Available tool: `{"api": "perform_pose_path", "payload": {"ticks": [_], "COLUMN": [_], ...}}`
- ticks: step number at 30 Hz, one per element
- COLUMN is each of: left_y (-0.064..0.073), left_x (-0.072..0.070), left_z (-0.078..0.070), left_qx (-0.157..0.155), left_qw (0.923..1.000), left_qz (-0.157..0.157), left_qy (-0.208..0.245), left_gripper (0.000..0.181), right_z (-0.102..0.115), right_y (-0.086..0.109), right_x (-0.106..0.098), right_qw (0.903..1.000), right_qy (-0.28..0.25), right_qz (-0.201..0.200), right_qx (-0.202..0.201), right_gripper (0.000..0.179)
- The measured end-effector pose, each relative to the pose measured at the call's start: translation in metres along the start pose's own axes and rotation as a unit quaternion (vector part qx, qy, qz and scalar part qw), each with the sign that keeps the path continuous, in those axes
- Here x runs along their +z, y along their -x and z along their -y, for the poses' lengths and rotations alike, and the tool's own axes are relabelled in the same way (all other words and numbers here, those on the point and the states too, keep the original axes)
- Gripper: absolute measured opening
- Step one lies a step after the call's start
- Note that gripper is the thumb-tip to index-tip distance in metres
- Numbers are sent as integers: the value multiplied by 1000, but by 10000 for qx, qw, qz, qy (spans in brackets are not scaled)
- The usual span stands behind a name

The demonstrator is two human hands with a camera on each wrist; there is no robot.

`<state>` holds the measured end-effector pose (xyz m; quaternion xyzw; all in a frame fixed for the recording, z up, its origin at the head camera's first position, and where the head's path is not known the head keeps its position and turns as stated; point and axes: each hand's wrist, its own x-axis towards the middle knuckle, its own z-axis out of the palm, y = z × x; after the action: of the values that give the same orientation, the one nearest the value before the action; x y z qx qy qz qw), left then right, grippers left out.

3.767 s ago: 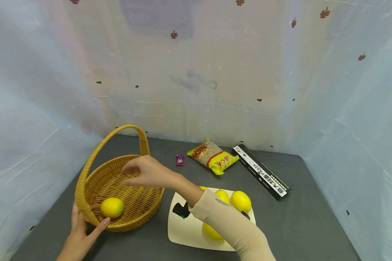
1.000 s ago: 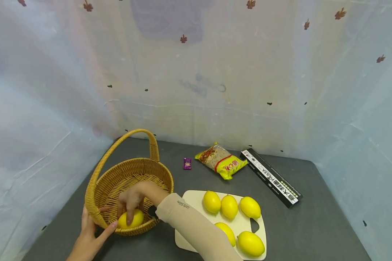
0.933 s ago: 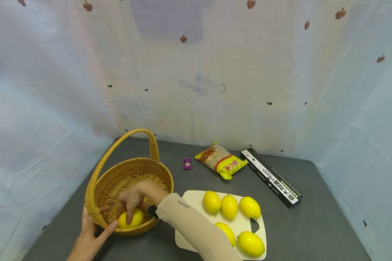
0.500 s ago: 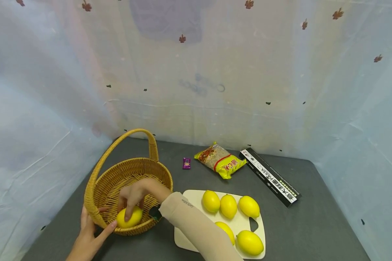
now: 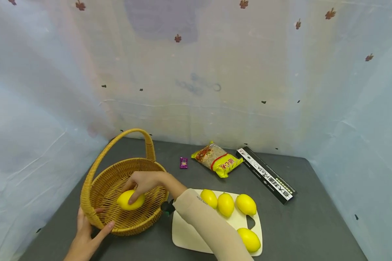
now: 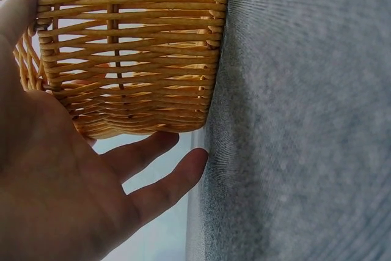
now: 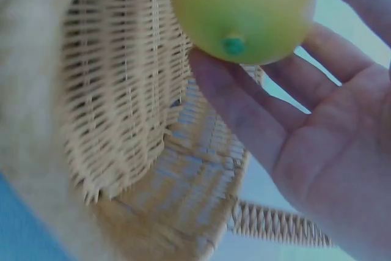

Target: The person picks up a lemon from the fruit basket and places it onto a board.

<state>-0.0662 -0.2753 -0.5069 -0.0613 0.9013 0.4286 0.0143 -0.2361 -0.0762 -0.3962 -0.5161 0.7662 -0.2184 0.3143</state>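
A yellow lemon (image 5: 123, 201) is held in my right hand (image 5: 147, 182), fingers and thumb curled round it, raised inside the wicker basket (image 5: 153, 167). The right wrist view shows the lemon (image 7: 244, 10) from its green-tipped end, apart from the basket wall. At the basket's near left side, my left hand (image 5: 85, 235) grips the rim by the handle's foot, thumb outside and a finger inside. In the left wrist view the left hand (image 6: 55, 169) has two fingers stretched out by the wicker wall (image 6: 134, 59).
A cream cutting board (image 5: 187, 235) bears several lemons (image 5: 225, 204), partly covered by my right sleeve (image 5: 209, 224). Behind it lie a purple-wrapped sweet (image 5: 183, 163), a pasta bag (image 5: 215, 159) and a long black pasta box (image 5: 266, 175). Pale sheeting (image 5: 196, 119) walls the table.
My right hand, empty above the basket at first, took hold of the lemon on its floor. It has since lifted the lemon. The left hand stays at the rim.
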Motion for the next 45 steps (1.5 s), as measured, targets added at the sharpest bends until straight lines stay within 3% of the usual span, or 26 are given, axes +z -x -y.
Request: {"api": "perform_pose_path", "payload": {"ticks": [7,15,29,36,45], "left_y": [1,0,0,-1,-3], "left_x": [-1,-1,-2,-3,-3], "left_z": [1,1,2,2,4], "left_qx": [-2,-46,318,397,213], "left_qw": [10000,9999,9994,9992,9998], "left_qz": [36,134,62,-13,62], "left_qy": [38,-28,138,91,-10], "left_gripper": [72,72,66,65,70], "right_z": [-2,-2,-1,1,2], "right_y": [33,82,161,184,203], "right_x": [-11,-15,-1,12,32], "right_qw": [9980,9888,9707,9588,9376], "right_qy": [-275,-855,-1235,-1217,-1620], "right_qz": [-480,-1165,-2058,-2533,-2990], "right_qx": [-313,-371,52,405,721], "right_gripper": [46,50,51,49,50]}}
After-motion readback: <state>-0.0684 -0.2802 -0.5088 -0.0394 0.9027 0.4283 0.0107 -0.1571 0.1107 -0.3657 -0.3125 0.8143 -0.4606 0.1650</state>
